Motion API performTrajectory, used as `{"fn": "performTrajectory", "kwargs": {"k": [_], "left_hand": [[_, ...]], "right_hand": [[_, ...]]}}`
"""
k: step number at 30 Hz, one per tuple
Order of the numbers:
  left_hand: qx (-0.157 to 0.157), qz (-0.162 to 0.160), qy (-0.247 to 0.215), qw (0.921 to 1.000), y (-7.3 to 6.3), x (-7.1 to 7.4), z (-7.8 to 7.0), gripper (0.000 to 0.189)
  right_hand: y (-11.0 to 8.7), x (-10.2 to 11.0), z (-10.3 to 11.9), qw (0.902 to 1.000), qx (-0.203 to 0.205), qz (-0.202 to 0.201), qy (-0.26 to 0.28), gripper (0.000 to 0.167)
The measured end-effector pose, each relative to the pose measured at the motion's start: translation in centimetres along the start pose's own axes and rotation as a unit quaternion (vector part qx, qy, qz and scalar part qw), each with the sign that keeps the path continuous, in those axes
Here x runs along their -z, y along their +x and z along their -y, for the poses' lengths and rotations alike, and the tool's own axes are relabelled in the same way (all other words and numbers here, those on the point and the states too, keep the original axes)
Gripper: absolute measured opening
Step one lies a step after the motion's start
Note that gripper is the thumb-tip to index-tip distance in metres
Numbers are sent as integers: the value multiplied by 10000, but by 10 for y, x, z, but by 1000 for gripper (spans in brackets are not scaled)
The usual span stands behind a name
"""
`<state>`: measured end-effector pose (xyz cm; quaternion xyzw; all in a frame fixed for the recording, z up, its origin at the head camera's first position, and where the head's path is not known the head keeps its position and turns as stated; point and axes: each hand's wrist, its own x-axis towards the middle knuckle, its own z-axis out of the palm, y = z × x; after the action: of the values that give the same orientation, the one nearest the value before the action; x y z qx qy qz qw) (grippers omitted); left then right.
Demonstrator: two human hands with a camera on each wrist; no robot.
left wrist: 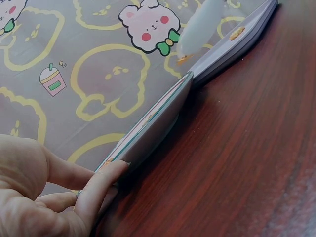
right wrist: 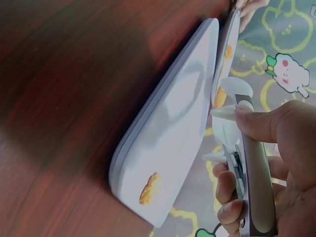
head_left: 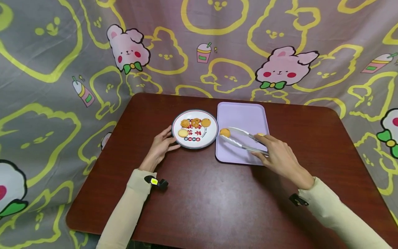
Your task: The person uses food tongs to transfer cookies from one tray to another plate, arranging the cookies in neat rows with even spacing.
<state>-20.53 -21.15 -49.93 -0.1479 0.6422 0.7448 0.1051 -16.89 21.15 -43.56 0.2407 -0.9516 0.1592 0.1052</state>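
Cream sleeves (head_left: 334, 207) lie nearest the head view, over a brown wooden table (head_left: 217, 193). On the left, the left hand (head_left: 160, 145) steadies the left rim of a printed plate (head_left: 205, 140) bearing four cookies (head_left: 196, 122). On the right, the right hand (head_left: 281, 157) grips metal tongs (head_left: 244, 146), and a round golden cookie (head_left: 224, 132) sits between their tips at the left edge of the lavender tray (head_left: 242, 114), just beside the plate. A light, even squeeze across its widest part would probably suit so small a biscuit, since a hard pinch could crack it or shoot it out

From the left wrist, the plate's rim runs between thumb and fingers; holding it level seems wise, as tilting might slide the cookies. Another cookie (left wrist: 237, 33) lies toward the tray's right side

From the right wrist, the thumb presses one tong handle while the other fingers curl round the opposite one, palm turned inward. How firmly the tips bite, I cannot tell
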Motion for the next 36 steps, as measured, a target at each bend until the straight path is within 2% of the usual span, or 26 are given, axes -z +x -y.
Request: {"fn": "performTrajectory", "kwargs": {"k": [19, 29, 36], "left_hand": [[-50, -3, -75, 10000, -1, 2, 0, 71], [3, -28, -68, 10000, -1, 2, 1, 70], [-1, -84, -151, 9999, 0, 2, 1, 70]], "right_hand": [[29, -26, 27, 9987, 442, -47, 239, 59], [43, -42, 38, 9972, 504, 7, 561, 59], [54, -51, 44, 9972, 555, 19, 493, 57]]}}
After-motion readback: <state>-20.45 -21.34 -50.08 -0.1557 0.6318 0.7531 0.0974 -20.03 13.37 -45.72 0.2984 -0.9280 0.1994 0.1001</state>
